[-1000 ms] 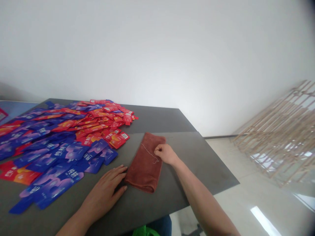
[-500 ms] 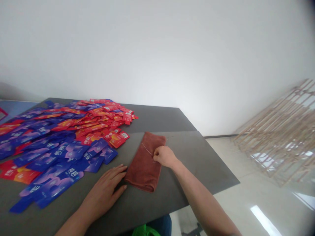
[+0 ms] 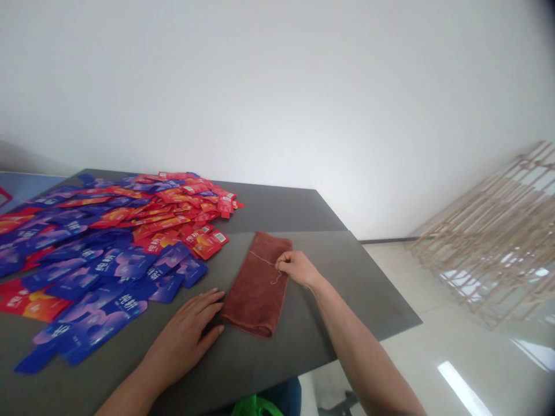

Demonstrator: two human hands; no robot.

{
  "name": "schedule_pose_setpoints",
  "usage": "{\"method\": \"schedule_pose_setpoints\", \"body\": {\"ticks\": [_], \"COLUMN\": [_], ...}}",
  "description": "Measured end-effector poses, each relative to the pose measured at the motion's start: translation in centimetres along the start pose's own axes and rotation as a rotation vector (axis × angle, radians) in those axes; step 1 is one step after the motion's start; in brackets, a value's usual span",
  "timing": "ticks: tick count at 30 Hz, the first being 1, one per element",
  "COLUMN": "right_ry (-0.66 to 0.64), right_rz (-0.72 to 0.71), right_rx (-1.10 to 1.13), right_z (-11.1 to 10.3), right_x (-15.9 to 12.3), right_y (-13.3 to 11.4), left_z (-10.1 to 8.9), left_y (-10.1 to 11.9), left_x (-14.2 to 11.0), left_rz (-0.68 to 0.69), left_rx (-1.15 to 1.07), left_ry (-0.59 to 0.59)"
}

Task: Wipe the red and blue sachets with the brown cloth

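Right grip [image 3: 291, 270] closed into a small pinch, thumb and fingertips together just at a thin pale thread [image 3: 261, 258] lying on a folded maroon towel [image 3: 254, 300]. Exact contact hidden by the fingers, so no telling whether thread alone or some towel pile lies between them. Thread probably very light and limp, easy to lose from dry fingers, so best pinched close to the cloth. Just below the grip, a small loose curl of the same thread. Towel under the grip soft and fairly thick, likely to drag along with any pull unless pinned. Left of the towel, left grip [image 3: 184, 335] open, palm down on the worktop [image 3: 368, 289], fingertips just beside the towel's edge, holding nothing. Beyond that grip, a wide heap of glossy red and blue sachets [image 3: 130, 254], light and probably slippery, nearly reaching the towel. Far right of the right grip, a wooden lattice frame [image 3: 489, 248] on the floor. Sachet print too small to read.
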State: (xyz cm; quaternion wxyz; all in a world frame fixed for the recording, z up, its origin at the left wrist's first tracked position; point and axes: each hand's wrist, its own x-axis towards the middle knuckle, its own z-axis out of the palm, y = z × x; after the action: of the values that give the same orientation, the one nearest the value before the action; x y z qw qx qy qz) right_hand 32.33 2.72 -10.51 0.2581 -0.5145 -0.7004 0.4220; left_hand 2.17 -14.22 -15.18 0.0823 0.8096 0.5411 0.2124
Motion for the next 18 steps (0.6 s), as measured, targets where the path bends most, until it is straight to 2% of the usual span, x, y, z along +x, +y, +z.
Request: {"method": "schedule_pose_setpoints", "body": {"ticks": [3, 5, 11, 14, 18], "right_ry": [0.059, 0.124, 0.429, 0.579, 0.765], "right_rz": [-0.001, -0.013, -0.078, -0.068, 0.042], "right_rx": [0.083, 0.142, 0.273, 0.273, 0.171], "right_z": [-0.8, -2.1, -8.8, -12.7, -17.6], "right_x": [0.2, 0.5, 0.0, -2.0, -6.2], "right_y": [-0.5, -1.1, -1.4, 0.4, 4.7], "left_z": [0.1, 0.2, -0.1, -0.1, 0.6], "left_y": [-0.1, -0.2, 0.0, -0.1, -1.2], "left_x": [-0.1, -0.1, -0.1, 0.1, 0.0], "left_rz": [-0.004, -0.005, 0.004, 0.011, 0.027], "left_rx": [0.003, 0.009, 0.0, -0.001, 0.023], "left_ry": [-0.004, -0.011, 0.002, 0.014, 0.01]}}
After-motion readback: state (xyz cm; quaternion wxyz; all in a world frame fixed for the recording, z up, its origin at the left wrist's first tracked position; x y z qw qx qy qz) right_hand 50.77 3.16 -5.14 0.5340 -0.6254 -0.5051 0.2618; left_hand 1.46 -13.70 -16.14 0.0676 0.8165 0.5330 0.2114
